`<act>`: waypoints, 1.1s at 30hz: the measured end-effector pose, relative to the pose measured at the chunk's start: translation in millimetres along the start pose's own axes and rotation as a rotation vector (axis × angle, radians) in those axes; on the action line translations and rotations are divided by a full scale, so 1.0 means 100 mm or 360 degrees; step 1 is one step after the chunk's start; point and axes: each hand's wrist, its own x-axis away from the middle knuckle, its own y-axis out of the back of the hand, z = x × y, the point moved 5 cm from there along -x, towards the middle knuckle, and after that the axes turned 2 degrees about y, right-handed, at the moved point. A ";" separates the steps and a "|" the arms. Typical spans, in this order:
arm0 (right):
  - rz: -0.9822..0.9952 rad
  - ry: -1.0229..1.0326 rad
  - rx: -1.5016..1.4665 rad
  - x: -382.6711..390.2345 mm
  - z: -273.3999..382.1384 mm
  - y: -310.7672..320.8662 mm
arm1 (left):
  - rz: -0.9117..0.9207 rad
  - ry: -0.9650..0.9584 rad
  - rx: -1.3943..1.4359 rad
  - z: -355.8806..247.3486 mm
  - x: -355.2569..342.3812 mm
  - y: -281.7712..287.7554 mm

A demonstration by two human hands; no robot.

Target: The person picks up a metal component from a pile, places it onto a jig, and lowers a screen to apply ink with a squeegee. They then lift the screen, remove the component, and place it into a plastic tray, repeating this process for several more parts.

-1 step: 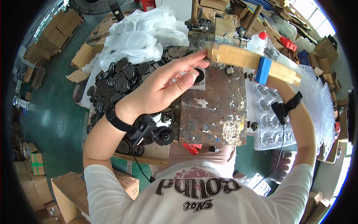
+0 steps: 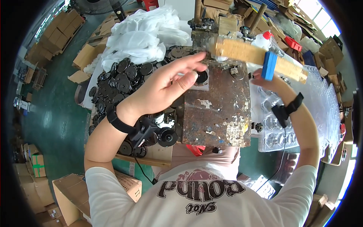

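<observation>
My left hand (image 2: 162,85) hangs open above the table, fingers stretched out and thumb apart. Close by its thumb, a black disc (image 2: 202,77) sits on a white square on the stained metal plate (image 2: 211,113). A wooden bar (image 2: 242,52) with a blue band (image 2: 269,66) slants across the view above the plate's far right corner. Below the bar shows my right hand (image 2: 269,82), partly covered by it. Its visible fingers are a little bent and apart, and I see nothing between them. A small round piece (image 2: 237,72) lies on the plate near the bar.
Many black discs (image 2: 123,83) are heaped left of the plate, beside white wrapping sheets (image 2: 145,36). Clear plastic trays (image 2: 270,130) lie at right. A bottle with a red cap (image 2: 261,42) and a metal clamp fixture (image 2: 204,24) stand at the far side.
The wooden bar has shifted slightly up and to the right. My right hand has moved left, so its fingers now show under the bar. My left fingertips have drawn back slightly.
</observation>
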 end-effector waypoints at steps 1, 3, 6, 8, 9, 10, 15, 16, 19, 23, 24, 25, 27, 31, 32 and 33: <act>0.0007 0.0041 -0.0003 -0.08 0.24 -0.10 | 0.0010 0.0094 -0.0040 0.08 0.05 0.05; -0.0051 0.0365 0.0017 -0.23 0.77 -0.26 | 0.0218 0.0462 -0.0454 0.34 0.15 0.15; -0.0226 0.0533 0.0055 -0.47 1.36 -0.47 | 0.0555 0.0721 -0.1108 0.69 0.39 0.18; -0.0333 0.0614 0.0136 -0.62 1.65 -0.57 | 0.0695 0.0607 -0.1364 0.86 0.48 0.11; -0.0363 0.0633 0.0108 -0.65 1.71 -0.59 | 0.0690 0.0495 -0.1448 0.90 0.52 0.07; -0.0372 0.0611 0.0100 -0.67 1.76 -0.62 | 0.0687 0.0378 -0.1526 0.93 0.55 0.02; -0.0213 0.0468 0.0102 -0.71 1.70 -0.64 | 0.0767 0.0300 -0.1683 1.01 0.57 -0.09; -0.0222 0.0485 0.0243 -0.74 1.69 -0.65 | 0.0854 0.0373 -0.1744 1.04 0.56 -0.12; -0.0412 0.0513 0.0222 -0.64 1.19 -0.54 | 0.0957 0.0418 -0.1753 1.02 0.48 -0.16; -0.0725 0.0591 -0.0180 -0.62 0.34 -0.47 | 0.0998 0.0333 -0.1787 0.96 0.44 -0.20; -0.0741 0.0446 0.0034 -0.64 0.04 -0.44 | 0.1010 0.0356 -0.1792 0.96 0.45 -0.20; -0.0713 0.0340 0.0204 -0.59 -0.30 -0.39 | 0.1021 0.0384 -0.1797 0.98 0.46 -0.19; -0.0763 -0.0016 0.0037 -0.40 -0.99 -0.24 | 0.1035 0.0411 -0.1806 1.01 0.47 -0.19; -0.0666 -0.0797 -0.0515 0.17 -2.20 -0.03 | 0.0990 0.0473 -0.1758 1.04 0.43 -0.12; -0.0711 -0.1029 -0.0492 0.26 -2.46 -0.01 | 0.0934 0.0487 -0.1684 1.03 0.41 -0.09; -0.0755 -0.1105 -0.0504 0.28 -2.69 0.02 | 0.0874 0.0505 -0.1613 1.02 0.40 -0.05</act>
